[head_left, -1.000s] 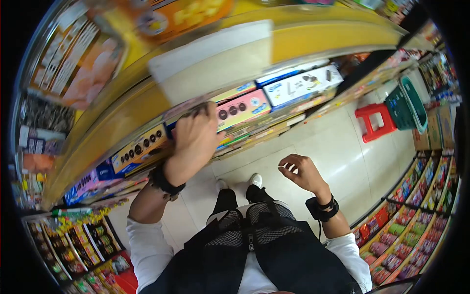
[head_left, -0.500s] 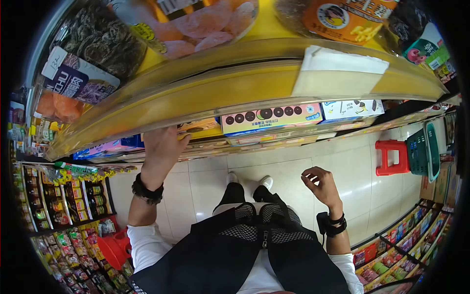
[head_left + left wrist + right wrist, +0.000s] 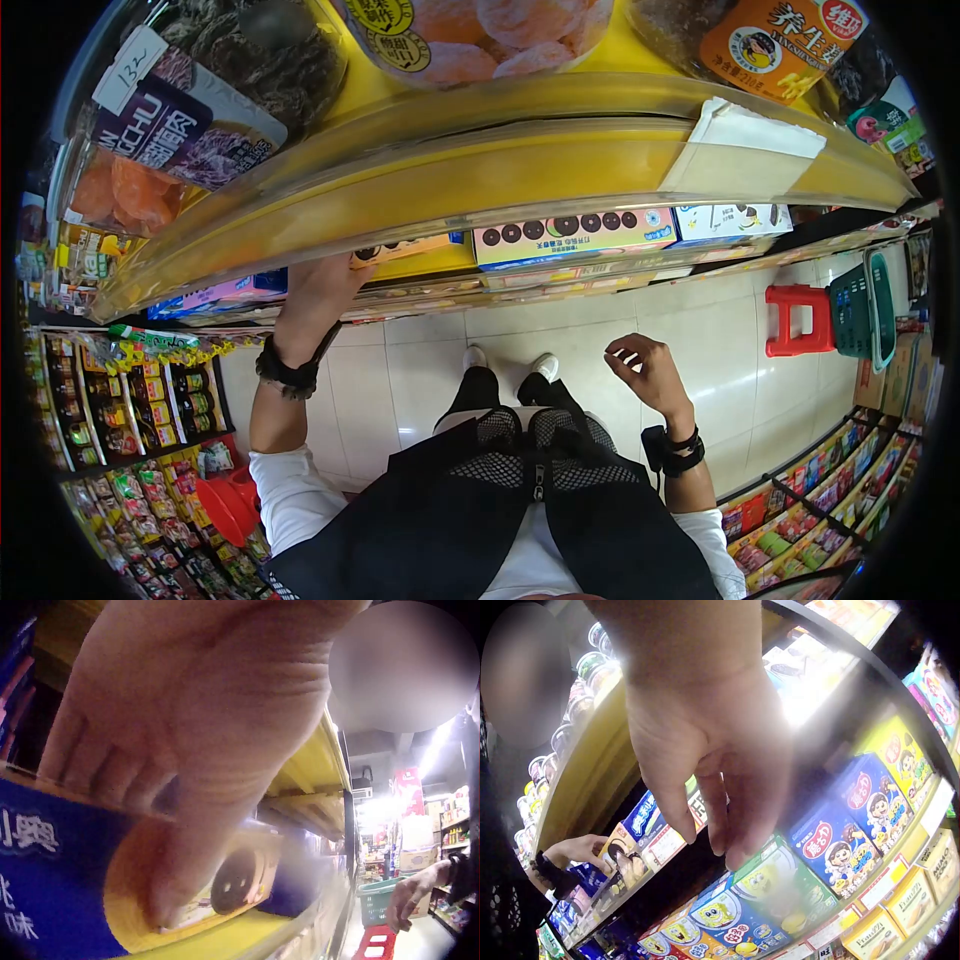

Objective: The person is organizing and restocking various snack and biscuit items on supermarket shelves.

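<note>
While the left hand [image 3: 318, 300] grips a box [image 3: 64, 881], the right hand [image 3: 652, 378] hangs half-curled.

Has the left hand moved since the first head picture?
Yes, to the person's left along the shelf. The left hand was right beside the pink-and-yellow cookie box; now a clear gap separates them.

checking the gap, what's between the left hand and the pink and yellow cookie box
The near end of the orange cookie box that the left hand grips, then bare yellow shelf before the pink and yellow cookie box, seen in the head view.
</note>
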The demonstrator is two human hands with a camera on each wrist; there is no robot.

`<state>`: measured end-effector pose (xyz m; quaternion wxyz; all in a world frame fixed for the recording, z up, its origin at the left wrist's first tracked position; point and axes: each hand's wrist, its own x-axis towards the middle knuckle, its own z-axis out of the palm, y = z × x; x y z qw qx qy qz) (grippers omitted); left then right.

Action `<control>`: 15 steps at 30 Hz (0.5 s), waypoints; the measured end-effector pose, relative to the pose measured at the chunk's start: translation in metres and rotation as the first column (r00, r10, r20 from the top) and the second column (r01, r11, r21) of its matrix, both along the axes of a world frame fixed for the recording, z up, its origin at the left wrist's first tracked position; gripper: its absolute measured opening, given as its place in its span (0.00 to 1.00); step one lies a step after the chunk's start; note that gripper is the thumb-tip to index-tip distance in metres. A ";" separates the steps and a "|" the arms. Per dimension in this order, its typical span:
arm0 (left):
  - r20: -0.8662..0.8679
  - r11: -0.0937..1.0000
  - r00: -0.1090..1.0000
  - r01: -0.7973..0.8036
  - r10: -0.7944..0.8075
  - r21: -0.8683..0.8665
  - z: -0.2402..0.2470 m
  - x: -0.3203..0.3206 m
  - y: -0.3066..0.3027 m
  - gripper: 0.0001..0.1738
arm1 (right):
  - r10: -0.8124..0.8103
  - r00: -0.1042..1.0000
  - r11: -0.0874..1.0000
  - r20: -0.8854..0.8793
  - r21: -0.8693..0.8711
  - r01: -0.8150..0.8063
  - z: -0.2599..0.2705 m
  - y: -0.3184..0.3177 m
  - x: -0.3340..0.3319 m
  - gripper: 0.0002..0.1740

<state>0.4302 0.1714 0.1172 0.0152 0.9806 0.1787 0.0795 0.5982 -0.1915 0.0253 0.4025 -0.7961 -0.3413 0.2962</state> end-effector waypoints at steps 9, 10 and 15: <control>-0.083 0.969 0.983 -0.177 0.165 -0.174 0.042 -0.010 -0.016 0.31 | 0.036 0.999 0.999 -0.002 0.039 -0.035 -0.001 0.008 -0.008 0.06; -0.056 0.982 0.991 -0.130 0.123 -0.139 0.044 -0.015 -0.020 0.32 | 0.052 0.998 0.997 -0.017 0.055 -0.051 0.001 0.008 -0.008 0.06; -0.012 0.864 0.996 -0.078 0.083 -0.497 0.056 -0.016 -0.064 0.33 | 0.127 0.985 0.979 -0.119 0.172 -0.105 0.005 0.012 -0.012 0.12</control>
